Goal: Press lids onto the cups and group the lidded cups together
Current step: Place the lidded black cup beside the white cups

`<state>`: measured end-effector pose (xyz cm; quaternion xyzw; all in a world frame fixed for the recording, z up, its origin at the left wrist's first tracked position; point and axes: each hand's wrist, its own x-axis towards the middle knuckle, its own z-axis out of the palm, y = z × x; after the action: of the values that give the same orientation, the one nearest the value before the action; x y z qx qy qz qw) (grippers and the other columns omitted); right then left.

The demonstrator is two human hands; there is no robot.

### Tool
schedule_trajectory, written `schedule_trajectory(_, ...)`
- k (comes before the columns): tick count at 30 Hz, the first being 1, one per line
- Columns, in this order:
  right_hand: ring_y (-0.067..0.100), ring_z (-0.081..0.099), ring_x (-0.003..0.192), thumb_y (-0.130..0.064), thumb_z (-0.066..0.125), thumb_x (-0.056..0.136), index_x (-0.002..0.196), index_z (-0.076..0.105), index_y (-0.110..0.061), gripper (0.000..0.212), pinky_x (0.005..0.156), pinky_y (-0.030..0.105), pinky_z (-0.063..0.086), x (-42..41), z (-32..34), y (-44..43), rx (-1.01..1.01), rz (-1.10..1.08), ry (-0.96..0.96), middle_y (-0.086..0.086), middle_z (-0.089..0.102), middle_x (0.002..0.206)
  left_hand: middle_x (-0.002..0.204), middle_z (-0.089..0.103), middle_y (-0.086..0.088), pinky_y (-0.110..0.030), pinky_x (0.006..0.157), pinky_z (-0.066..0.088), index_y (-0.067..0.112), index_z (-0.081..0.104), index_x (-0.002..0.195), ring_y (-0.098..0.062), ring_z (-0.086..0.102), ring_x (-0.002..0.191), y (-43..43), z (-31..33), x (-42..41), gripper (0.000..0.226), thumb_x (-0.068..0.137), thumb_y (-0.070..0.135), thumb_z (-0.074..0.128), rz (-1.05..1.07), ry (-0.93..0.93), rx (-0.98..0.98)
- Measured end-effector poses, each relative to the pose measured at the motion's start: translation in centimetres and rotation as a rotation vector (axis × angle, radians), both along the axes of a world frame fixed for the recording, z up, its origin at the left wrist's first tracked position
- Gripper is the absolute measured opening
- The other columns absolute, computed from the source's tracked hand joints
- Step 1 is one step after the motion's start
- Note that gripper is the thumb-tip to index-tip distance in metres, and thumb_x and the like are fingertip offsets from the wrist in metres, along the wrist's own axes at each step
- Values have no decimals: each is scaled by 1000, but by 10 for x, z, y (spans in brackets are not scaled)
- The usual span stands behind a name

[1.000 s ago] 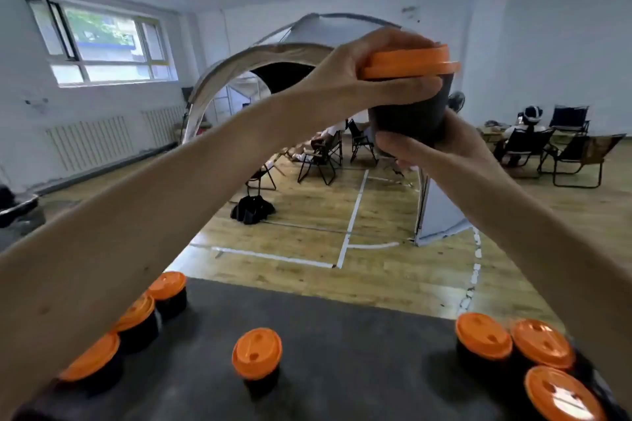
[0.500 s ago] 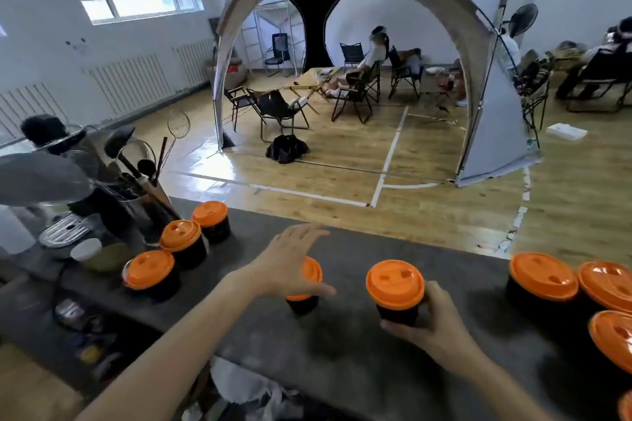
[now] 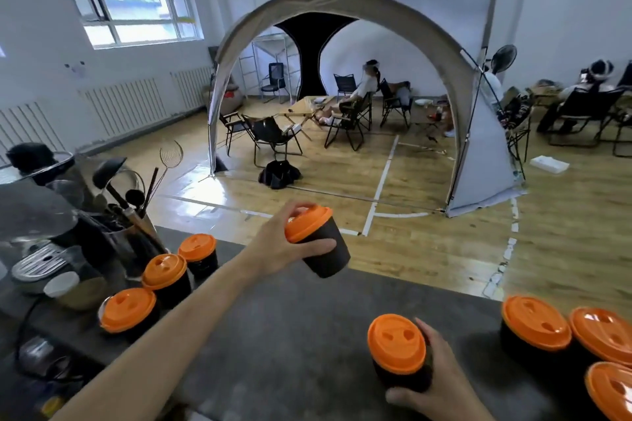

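Across a dark grey counter (image 3: 290, 335), bare middle stretch open between two clusters: row of three lidded cups (image 3: 164, 275) near the left edge beside a utensil holder (image 3: 130, 239), more lidded cups (image 3: 535, 328) at far right. Grips a raised cup (image 3: 328, 253) in the left hand (image 3: 277, 246), above the counter's far edge, long axis tilted, orange lid (image 3: 307, 224) up-left, base down-right. Wraps the right hand (image 3: 441, 383) round an upright cup (image 3: 398, 349) standing near the front edge.

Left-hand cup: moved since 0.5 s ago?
Yes. The left hand has lifted the cup off the counter; it is now tilted, above the far edge.
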<state>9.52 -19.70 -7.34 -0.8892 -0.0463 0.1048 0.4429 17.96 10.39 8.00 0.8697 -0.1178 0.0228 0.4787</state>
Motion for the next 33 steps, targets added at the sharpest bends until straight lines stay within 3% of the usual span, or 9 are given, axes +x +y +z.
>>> schedule_trajectory(4, 22, 55, 128, -10, 56, 102, 134, 60, -3, 33, 103, 28, 37, 26, 40, -34, 166, 51, -126, 12, 59, 141, 111, 69, 3, -16, 75, 55, 39, 62, 121, 1, 68, 92, -35, 92, 13, 53, 75, 43, 89, -110, -125, -240)
schedule_trajectory(7, 3, 68, 102, -42, 67, 84, 122, 63, -36, 39, 79, 14, 51, 26, 141, -14, 474, -152, -299, -22, 72, 111, 106, 73, 10, -18, 79, 57, 37, 66, 120, -5, 70, 98, -70, 150, 13, 51, 74, 50, 81, -189, -209, -281)
schedule_trajectory(9, 17, 73, 93, -84, 75, 52, 115, 58, -24, 89, 71, 25, 58, 18, 205, -8, 599, -12, -461, -7, 75, 102, 106, 75, 9, -22, 81, 56, 37, 69, 116, -10, 70, 100, -96, 182, 12, 41, 78, 50, 75, -251, -264, -260)
schedule_trajectory(11, 21, 74, 72, -90, 76, 11, 102, 60, -18, 118, 59, 29, 59, 24, 253, -9, 860, 135, -414, 1, 76, 86, 107, 75, 5, -30, 83, 54, 38, 70, 116, -17, 70, 103, -120, 208, 6, 41, 79, 54, 76, -324, -305, -209)
schedule_trajectory(15, 31, 72, 79, -76, 72, 63, 118, 69, -16, 81, 68, 35, 60, 26, 329, -8, 1031, 139, -422, 21, 73, 109, 104, 77, 7, -25, 84, 60, 32, 70, 116, -7, 72, 98, -152, 250, -10, 45, 78, 52, 82, -411, -371, -179)
schedule_trajectory(18, 29, 69, 75, -72, 75, 67, 127, 62, -7, 90, 67, 35, 59, 28, 354, -12, 1201, 130, -406, 27, 69, 109, 110, 75, 7, -42, 99, 58, 36, 68, 118, -12, 71, 106, -162, 271, -15, 45, 76, 47, 80, -415, -432, -243)
schedule_trajectory(22, 25, 63, 70, -66, 40, 90, 116, 71, -6, 72, 67, 33, 56, 16, 374, -15, 1310, 215, -282, 24, 66, 96, 116, 74, -4, -58, 103, 53, 32, 67, 122, -26, 70, 113, -168, 280, -18, 60, 67, 46, 87, -462, -434, -353)
schedule_trajectory(27, 29, 64, 73, -66, 32, 94, 116, 72, -8, 74, 71, 39, 50, 11, 381, -14, 1166, 217, -319, 21, 66, 96, 107, 76, 6, -33, 83, 59, 31, 67, 120, -12, 73, 102, -167, 288, -24, 57, 68, 40, 88, -453, -465, -377)
schedule_trajectory(33, 20, 50, 57, -70, 28, 94, 104, 65, -2, 78, 58, 31, 47, 1, 397, -1, 1294, 283, -165, 7, 50, 63, 113, 76, 0, -48, 103, 56, 32, 70, 117, -21, 71, 112, -160, 304, -29, 54, 66, 43, 84, -521, -435, -393)
